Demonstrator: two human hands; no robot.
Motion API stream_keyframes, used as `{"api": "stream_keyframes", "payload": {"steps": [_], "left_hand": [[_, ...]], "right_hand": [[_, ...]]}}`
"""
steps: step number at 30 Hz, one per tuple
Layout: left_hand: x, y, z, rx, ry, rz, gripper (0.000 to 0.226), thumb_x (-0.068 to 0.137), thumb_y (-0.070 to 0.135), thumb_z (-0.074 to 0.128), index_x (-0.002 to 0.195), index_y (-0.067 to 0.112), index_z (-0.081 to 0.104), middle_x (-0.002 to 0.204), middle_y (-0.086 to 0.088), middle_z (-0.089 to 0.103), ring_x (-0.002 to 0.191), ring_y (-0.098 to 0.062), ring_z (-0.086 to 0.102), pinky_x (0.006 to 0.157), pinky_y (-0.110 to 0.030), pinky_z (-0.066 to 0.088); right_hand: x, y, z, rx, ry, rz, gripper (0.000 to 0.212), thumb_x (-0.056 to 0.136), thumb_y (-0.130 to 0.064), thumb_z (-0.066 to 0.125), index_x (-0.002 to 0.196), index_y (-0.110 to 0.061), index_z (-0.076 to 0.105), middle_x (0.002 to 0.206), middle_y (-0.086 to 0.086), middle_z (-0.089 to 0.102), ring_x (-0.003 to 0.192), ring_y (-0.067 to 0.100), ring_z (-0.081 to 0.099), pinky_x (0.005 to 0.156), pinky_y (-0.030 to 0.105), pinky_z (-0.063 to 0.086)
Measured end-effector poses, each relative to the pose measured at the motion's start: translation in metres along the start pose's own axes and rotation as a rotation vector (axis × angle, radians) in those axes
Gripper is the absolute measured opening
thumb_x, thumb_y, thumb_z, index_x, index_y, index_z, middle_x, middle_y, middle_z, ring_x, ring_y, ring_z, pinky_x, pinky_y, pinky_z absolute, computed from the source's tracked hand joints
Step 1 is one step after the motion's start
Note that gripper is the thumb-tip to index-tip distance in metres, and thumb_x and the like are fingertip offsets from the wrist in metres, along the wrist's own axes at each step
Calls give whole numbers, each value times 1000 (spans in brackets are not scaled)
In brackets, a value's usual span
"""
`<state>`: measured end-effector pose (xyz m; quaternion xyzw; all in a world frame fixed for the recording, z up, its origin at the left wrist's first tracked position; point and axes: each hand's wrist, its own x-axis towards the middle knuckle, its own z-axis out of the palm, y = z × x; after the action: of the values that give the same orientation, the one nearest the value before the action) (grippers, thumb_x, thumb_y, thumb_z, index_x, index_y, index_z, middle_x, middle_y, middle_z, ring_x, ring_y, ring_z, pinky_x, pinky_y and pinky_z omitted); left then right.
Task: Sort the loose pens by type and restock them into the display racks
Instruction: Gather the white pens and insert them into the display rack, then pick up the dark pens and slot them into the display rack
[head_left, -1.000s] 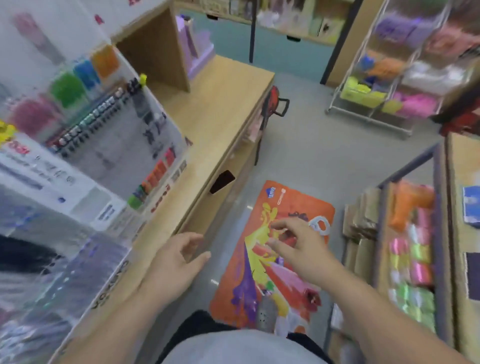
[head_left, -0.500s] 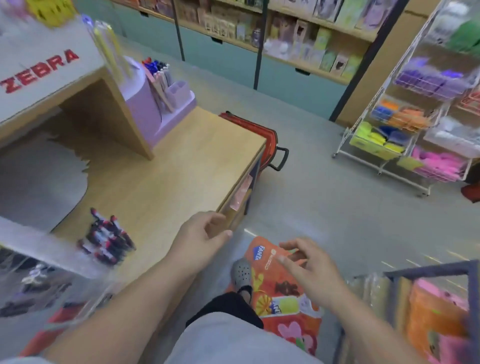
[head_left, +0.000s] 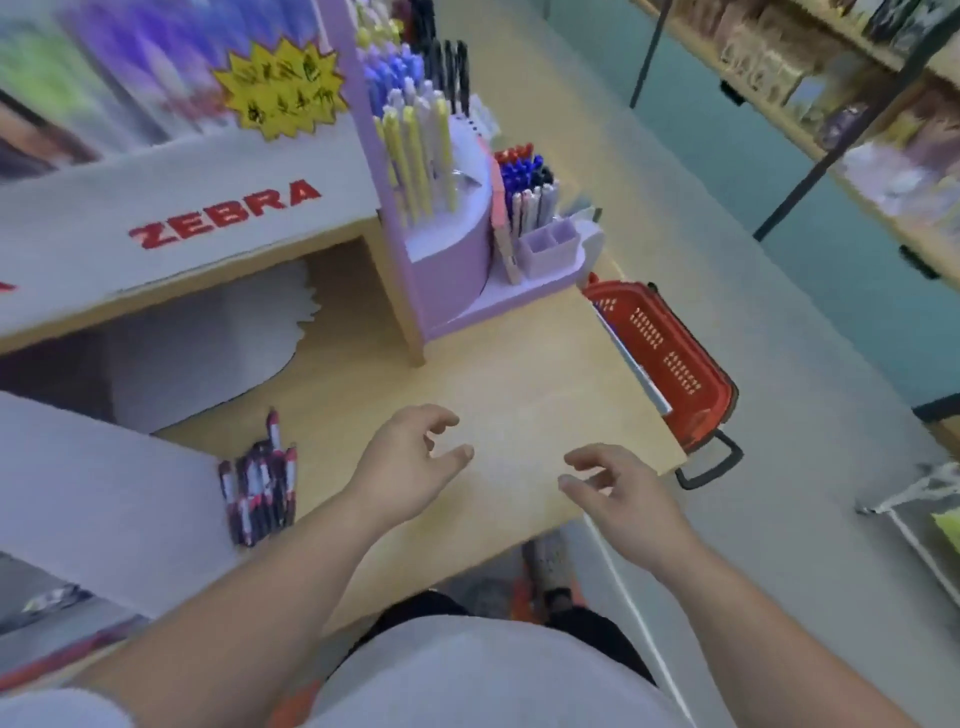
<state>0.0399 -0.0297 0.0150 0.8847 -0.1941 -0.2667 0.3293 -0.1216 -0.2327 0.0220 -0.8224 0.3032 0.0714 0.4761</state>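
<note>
A loose bunch of dark pens with red and white markings (head_left: 260, 480) lies on the wooden counter (head_left: 519, 374), just left of my left hand (head_left: 410, 462). That hand hovers over the counter with loosely curled fingers and holds nothing. My right hand (head_left: 618, 491) hovers near the counter's front right edge, fingers relaxed, empty. A purple display rack (head_left: 452, 260) stands at the back with yellow, white, blue, red and black pens upright in its slots. A white shelf marked ZEBRA (head_left: 208, 218) spans the left.
A red shopping basket (head_left: 670, 353) stands on the floor against the counter's right end. A white display panel (head_left: 104, 499) juts in at the lower left beside the pens. Shelves of goods (head_left: 857, 78) line the far right across the aisle.
The view has swung up and left from the floor mat to the counter. Both hands have moved forward over the counter top, still empty. The purple rack has come into full view.
</note>
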Motion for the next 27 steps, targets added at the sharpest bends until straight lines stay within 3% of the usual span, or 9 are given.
{"api": "stream_keyframes", "payload": {"steps": [7,10,14,21,24,27], "left_hand": [[-32,-40,-1,-12,246,-418,45,88,45,70,129,29,58,122,8,51,105,-12,55,86,-26,43],[-47,-59,-7,33,420,-583,59,84,44,73,135,23,54,131,0,53,118,-22,56,97,-34,45],[-45,-91,-18,68,518,-770,70,81,46,73,138,16,46,132,-8,50,116,-31,54,94,-39,46],[-19,-153,-9,227,443,-879,86,82,54,63,151,19,25,158,-9,19,136,-32,32,110,-42,34],[-13,-169,-5,227,508,-893,87,85,48,61,154,17,19,160,-10,16,140,-32,29,111,-42,34],[-10,-182,0,263,550,-876,87,85,50,59,154,13,21,159,-11,21,142,-31,28,112,-42,34]], "right_hand": [[119,-35,21,-195,-416,-206,21,92,-37,67,110,-28,65,114,-9,59,89,1,60,77,21,43],[151,-59,47,-236,-513,-250,24,89,-36,70,110,-25,68,113,-4,61,88,9,63,85,27,48],[174,-88,100,-275,-595,-273,28,88,-35,70,113,-21,68,112,-1,63,99,16,61,92,31,47],[181,-102,203,-368,-747,-278,27,88,-36,70,110,-21,66,109,0,64,101,17,59,85,26,44],[181,-104,230,-363,-762,-271,29,92,-37,66,115,-20,66,110,-2,64,104,15,59,85,24,43],[182,-107,250,-342,-776,-259,34,96,-37,60,127,-22,62,111,-5,62,100,11,58,75,13,39]]}}
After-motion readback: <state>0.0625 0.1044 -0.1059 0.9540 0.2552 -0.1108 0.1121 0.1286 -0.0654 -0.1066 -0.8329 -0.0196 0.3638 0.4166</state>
